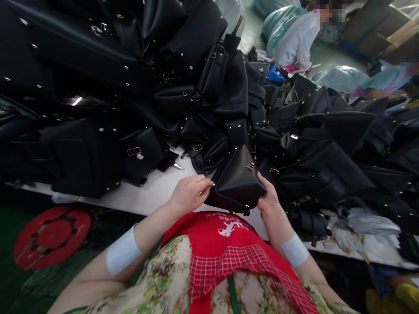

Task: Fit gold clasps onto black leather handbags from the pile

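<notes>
A black leather-like bag [238, 176] with a small gold metal fitting is held before my red apron, at the front edge of the white table. My left hand [192, 192] pinches at the bag's left edge, where a tiny shiny spot shows by the fingertips. I cannot make out whether that spot is a stud or a zip pull. On the opposite side, my right hand [269, 195] grips the bag's right corner, its fingers partly hidden behind it. A dark metal piece [245, 210] hangs at the bag's lower edge.
Black bags [183, 100] with gold hardware are heaped across the white table [147, 194]. Below the table at left sits a red round disc [52, 237]. A person in a white top [296, 37] works across the table, near large plastic-wrapped bundles [281, 26].
</notes>
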Motion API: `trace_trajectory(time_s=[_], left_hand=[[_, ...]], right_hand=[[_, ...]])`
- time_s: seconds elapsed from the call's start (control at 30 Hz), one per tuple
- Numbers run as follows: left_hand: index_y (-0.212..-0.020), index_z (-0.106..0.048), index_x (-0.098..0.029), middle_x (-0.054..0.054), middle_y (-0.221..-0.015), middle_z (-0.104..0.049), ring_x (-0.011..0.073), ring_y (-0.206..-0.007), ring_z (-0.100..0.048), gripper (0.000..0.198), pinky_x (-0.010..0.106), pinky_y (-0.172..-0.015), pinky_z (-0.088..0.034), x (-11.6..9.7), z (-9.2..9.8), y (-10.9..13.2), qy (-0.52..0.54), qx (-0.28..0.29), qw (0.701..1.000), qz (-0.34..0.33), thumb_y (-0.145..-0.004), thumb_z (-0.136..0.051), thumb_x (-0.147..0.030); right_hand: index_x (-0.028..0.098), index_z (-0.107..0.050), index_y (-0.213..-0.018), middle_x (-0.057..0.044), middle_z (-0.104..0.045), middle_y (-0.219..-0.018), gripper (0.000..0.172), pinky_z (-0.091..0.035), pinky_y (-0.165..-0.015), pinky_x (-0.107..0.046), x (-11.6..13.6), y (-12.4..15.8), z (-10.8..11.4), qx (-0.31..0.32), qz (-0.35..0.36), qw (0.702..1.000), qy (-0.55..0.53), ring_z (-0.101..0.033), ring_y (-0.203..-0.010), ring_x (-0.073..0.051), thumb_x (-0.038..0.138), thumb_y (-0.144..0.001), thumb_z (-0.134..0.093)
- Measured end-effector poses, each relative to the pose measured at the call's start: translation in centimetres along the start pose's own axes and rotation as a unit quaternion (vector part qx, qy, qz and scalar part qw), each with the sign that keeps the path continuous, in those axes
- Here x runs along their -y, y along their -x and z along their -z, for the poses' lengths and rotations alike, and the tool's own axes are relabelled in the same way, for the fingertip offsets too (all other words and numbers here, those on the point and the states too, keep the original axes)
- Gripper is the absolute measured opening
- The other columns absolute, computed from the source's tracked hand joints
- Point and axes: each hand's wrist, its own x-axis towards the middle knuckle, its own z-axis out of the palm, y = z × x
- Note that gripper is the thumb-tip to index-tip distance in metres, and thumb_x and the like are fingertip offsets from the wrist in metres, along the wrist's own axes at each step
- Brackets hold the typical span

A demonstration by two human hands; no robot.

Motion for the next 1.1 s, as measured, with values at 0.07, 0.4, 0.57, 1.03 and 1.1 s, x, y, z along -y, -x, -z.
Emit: trace_trajectory(time_s=[0.07, 0.4, 0.57, 1.03, 1.1], left_hand=[[-0.083, -0.069, -0.016, 0.002, -0.068, -0.060, 0.0145, -0.062, -0.055, 0.016, 0.027, -0.059, -0.041, 0.1, -0.1, -0.3, 0.019, -0.050, 0.998, 0.041, -0.085, -0.053, -0.018], [-0.106, -0.068, -0.016, 0.001, -0.072, -0.059, 0.0121, -0.061, -0.053, 0.023, 0.024, -0.059, -0.043, 1.0, 0.4, 0.0, 0.131, 0.005, 0.991, 0.037, -0.087, -0.058, -0.022], [-0.100, -0.069, -0.016, 0.004, -0.077, -0.064, 0.0151, -0.067, -0.058, 0.022, 0.027, -0.062, -0.043, 0.2, -0.1, 0.7, 0.023, 0.013, 1.000, -0.016, -0.092, -0.050, -0.022], [-0.093, -0.069, -0.016, 0.004, -0.074, -0.062, 0.0129, -0.063, -0.055, 0.017, 0.025, -0.060, -0.042, -0.8, 0.1, 0.1, 0.133, -0.029, 0.991, 0.018, -0.088, -0.053, -0.018], [-0.097, -0.069, -0.016, 0.004, -0.076, -0.063, 0.0134, -0.065, -0.055, 0.017, 0.025, -0.061, -0.042, -0.7, 0.2, 0.4, 0.129, -0.009, 0.992, 0.003, -0.087, -0.054, -0.019]], right_hand=[[0.021, -0.070, -0.089, -0.006, -0.075, -0.084, 0.023, -0.057, -0.084, -0.041, 0.0, -0.1, 0.2, 0.016, -0.013, 0.999, -0.025, -0.069, -0.094, -0.028, 0.040, -0.076, -0.068], [0.015, -0.071, -0.093, -0.006, -0.076, -0.086, 0.021, -0.057, -0.087, -0.035, 0.1, -0.3, 0.8, 0.027, -0.039, 0.993, -0.111, -0.072, -0.082, -0.022, 0.030, -0.081, -0.064], [0.019, -0.071, -0.092, -0.004, -0.076, -0.085, 0.017, -0.056, -0.090, -0.035, 0.1, -0.4, 0.7, 0.025, -0.043, 0.994, -0.101, -0.072, -0.084, -0.022, 0.031, -0.081, -0.065], [0.021, -0.071, -0.089, -0.004, -0.076, -0.084, 0.016, -0.058, -0.087, -0.037, -0.2, -0.3, 1.8, 0.024, -0.021, 0.997, -0.077, -0.072, -0.079, -0.022, 0.031, -0.077, -0.068], [0.021, -0.071, -0.090, -0.003, -0.076, -0.083, 0.017, -0.057, -0.087, -0.038, -0.4, -0.4, 2.0, 0.019, -0.024, 0.997, -0.076, -0.072, -0.079, -0.022, 0.032, -0.077, -0.068]])
